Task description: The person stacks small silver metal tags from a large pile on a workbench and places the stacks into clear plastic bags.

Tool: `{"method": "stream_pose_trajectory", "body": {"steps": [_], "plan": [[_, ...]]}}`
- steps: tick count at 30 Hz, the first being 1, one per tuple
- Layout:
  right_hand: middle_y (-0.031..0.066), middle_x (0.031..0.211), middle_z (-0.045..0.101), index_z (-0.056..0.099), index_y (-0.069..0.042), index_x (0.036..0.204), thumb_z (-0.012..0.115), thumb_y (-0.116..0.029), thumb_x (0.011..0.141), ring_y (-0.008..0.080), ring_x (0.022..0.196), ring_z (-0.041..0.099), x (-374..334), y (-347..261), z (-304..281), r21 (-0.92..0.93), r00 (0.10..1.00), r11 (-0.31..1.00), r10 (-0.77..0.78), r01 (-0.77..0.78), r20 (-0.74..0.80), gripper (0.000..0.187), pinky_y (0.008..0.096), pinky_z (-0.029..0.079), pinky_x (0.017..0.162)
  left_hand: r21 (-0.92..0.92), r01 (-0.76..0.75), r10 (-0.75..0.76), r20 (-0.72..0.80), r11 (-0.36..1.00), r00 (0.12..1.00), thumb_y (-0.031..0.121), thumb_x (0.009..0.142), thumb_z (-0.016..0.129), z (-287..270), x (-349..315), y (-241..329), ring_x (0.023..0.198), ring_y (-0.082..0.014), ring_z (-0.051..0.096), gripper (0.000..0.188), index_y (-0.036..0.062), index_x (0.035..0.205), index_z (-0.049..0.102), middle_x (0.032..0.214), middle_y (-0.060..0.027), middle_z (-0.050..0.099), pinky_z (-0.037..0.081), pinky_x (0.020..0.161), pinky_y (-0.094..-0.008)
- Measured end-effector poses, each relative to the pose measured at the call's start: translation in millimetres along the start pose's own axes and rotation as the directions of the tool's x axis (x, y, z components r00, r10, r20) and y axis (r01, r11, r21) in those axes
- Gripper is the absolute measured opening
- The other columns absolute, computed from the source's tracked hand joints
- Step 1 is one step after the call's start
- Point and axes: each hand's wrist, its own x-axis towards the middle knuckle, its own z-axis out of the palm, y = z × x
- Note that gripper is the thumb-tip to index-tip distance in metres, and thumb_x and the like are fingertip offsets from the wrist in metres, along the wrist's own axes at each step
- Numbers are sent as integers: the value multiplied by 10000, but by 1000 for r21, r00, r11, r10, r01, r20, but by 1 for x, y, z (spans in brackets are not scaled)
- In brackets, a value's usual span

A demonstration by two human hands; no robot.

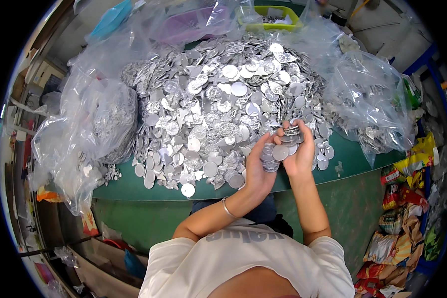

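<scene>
A big heap of silver metal discs (223,99) covers the green table (134,188). My left hand (260,169) is curled around a stack of discs (269,158) at the heap's near edge, with a thin bracelet on its wrist. My right hand (298,151) is right beside it, touching it, and grips more discs (290,133) between fingers and palm. Both hands hover over the table's front edge.
Clear plastic bags with more discs lie at the left (102,124) and right (372,104) of the heap. A yellow-green tray (275,15) stands at the back. Colourful snack packets (407,218) pile on the floor at right. Boxes and bags sit lower left.
</scene>
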Motion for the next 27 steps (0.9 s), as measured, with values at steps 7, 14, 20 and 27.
{"method": "stream_pose_trajectory", "body": {"steps": [7, 14, 20, 27], "plan": [[81, 907, 500, 481, -8, 842, 520, -60, 838, 174, 906, 456, -24, 32, -6, -723, 839, 445, -403, 528, 366, 65, 295, 336, 864, 177, -220, 211, 65, 959, 975, 262, 902, 442, -5, -3, -5, 1013, -141, 498, 291, 82, 1122, 504, 1096, -35, 517, 381, 902, -301], [160, 1032, 441, 498, 11, 856, 394, -197, 891, 326, 1056, 432, -42, 50, 1, -691, 648, 14, -358, 723, 672, 236, 431, 301, 936, 342, -342, 270, 241, 875, 932, 272, 894, 436, -3, -10, 21, 1007, -150, 480, 310, 57, 1113, 481, 1064, -60, 498, 365, 899, -259], [179, 1063, 452, 531, 34, 967, 436, -157, 861, 359, 1096, 416, -53, 60, 19, -634, 585, -126, -284, 763, 760, 238, 465, 291, 951, 221, -389, 335, 246, 894, 909, 212, 877, 465, -23, 9, 15, 925, -133, 513, 233, 48, 1024, 542, 1007, -62, 548, 434, 780, -245], [157, 1035, 500, 549, 25, 970, 484, -148, 825, 352, 1060, 433, -50, 65, 21, -591, 524, -224, -295, 775, 799, 234, 474, 292, 930, 41, -276, 253, 291, 960, 923, 172, 834, 485, -14, -24, 36, 945, -154, 517, 213, 61, 1007, 538, 1014, -71, 548, 419, 832, -258]]}}
